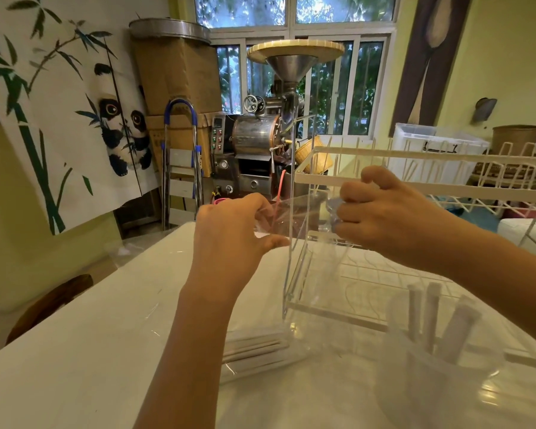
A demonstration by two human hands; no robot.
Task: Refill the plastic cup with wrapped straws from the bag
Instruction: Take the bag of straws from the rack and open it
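I hold a clear plastic bag (294,218) up over the white table (106,351), its mouth stretched between my hands. My left hand (232,230) pinches the left edge beside a pink strip. My right hand (384,212) grips the right edge. The bag hangs down to the table, and a bundle of white wrapped straws (254,348) lies in its bottom end. At the lower right stands the clear plastic cup (427,388), blurred, with three wrapped straws (430,314) upright in it. Neither hand touches the cup.
A white wire rack (415,164) runs along the table's right side, just behind my right hand. One loose wrapped straw (526,357) lies at the right edge. Past the table stand a coffee roaster (260,140) and a step ladder (180,168). A wooden chair (53,301) sits at the left.
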